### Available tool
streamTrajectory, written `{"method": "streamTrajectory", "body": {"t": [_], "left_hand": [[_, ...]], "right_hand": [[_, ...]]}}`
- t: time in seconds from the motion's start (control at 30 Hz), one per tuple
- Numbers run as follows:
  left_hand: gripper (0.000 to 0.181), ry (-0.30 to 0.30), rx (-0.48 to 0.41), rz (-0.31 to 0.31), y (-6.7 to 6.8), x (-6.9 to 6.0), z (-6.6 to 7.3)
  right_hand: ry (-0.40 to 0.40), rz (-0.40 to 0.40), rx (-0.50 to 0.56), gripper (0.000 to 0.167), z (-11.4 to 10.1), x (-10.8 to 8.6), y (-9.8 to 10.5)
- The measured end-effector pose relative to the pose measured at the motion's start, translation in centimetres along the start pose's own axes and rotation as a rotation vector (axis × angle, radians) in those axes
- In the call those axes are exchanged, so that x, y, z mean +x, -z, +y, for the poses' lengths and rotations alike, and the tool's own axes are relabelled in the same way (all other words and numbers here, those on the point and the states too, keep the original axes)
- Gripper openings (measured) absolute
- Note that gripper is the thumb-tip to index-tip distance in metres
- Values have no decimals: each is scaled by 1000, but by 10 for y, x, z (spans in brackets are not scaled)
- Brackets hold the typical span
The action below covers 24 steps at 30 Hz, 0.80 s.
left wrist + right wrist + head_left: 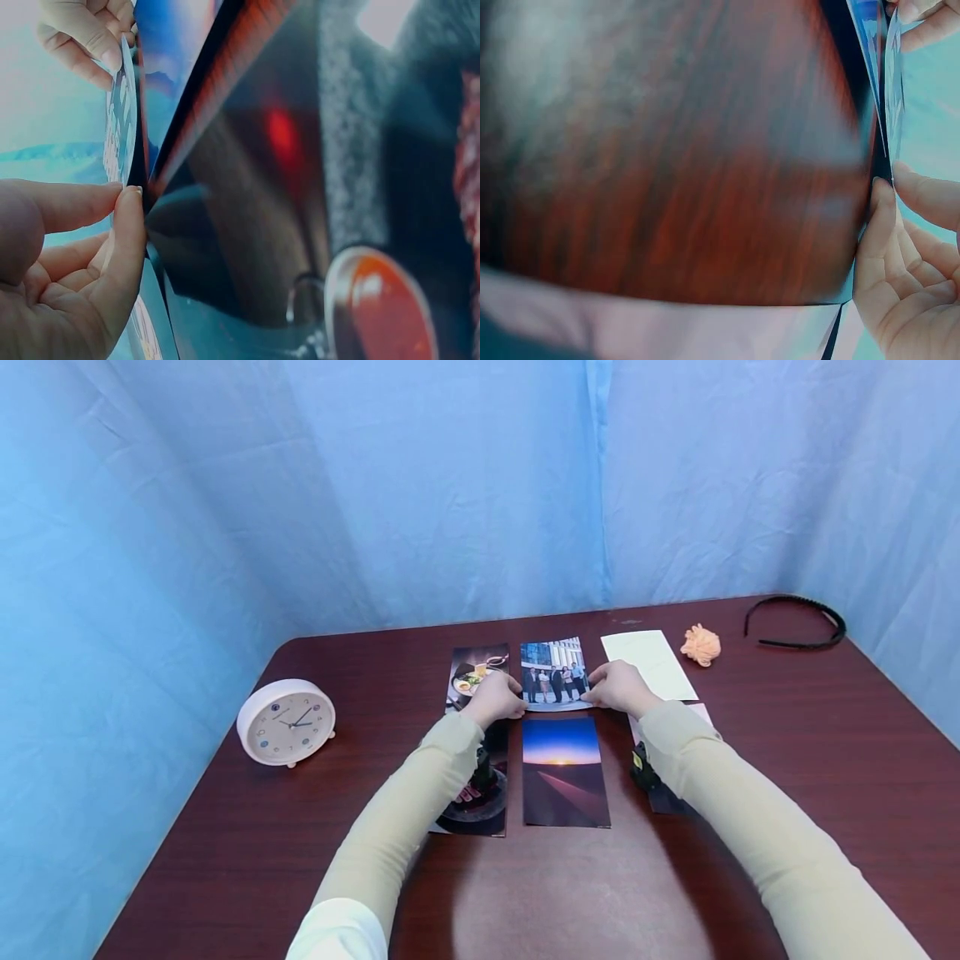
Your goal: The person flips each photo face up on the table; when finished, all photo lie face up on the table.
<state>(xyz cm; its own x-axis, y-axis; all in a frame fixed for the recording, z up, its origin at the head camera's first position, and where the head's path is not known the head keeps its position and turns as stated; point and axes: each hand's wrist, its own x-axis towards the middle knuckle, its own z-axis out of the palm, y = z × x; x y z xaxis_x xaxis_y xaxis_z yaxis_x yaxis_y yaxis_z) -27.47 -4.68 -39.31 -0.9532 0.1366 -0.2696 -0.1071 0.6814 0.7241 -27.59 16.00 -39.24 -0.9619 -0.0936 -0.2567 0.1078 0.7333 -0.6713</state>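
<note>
Both hands hold a group photo [553, 672] of people before a building, at the middle of the table. My left hand [495, 698] pinches its near left corner between thumb and forefinger, as the left wrist view shows closely. At the near right corner, my right hand [619, 687] pinches it the same way. The near edge of the print is bent up a little. Just below it lies a sunset photo [564, 772]. Under the left hand and forearm are a noodle bowl photo [476, 662] and a dark food photo [480, 810], both partly hidden.
A pale blank sheet [651, 662] lies right of the group photo, with another print [666, 802] mostly hidden beneath the right forearm. A white clock [287, 723] stands at the left. Farther right are a peach-coloured fluffy item [701, 645] and a black headband [813, 646].
</note>
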Motion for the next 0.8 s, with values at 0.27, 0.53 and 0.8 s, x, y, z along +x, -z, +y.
{"method": "streamTrajectory", "body": {"t": [0.27, 0.53, 0.8], "left_hand": [[30, -10, -13, -9, 2, -3, -1], [30, -58, -47, -27, 11, -10, 2], [31, -117, -24, -21, 15, -14, 0]], "right_hand": [[22, -3, -6, 45, 2, -1, 2], [35, -13, 12, 45, 0, -8, 16], [72, -2, -26, 44, 5, -14, 32]]}}
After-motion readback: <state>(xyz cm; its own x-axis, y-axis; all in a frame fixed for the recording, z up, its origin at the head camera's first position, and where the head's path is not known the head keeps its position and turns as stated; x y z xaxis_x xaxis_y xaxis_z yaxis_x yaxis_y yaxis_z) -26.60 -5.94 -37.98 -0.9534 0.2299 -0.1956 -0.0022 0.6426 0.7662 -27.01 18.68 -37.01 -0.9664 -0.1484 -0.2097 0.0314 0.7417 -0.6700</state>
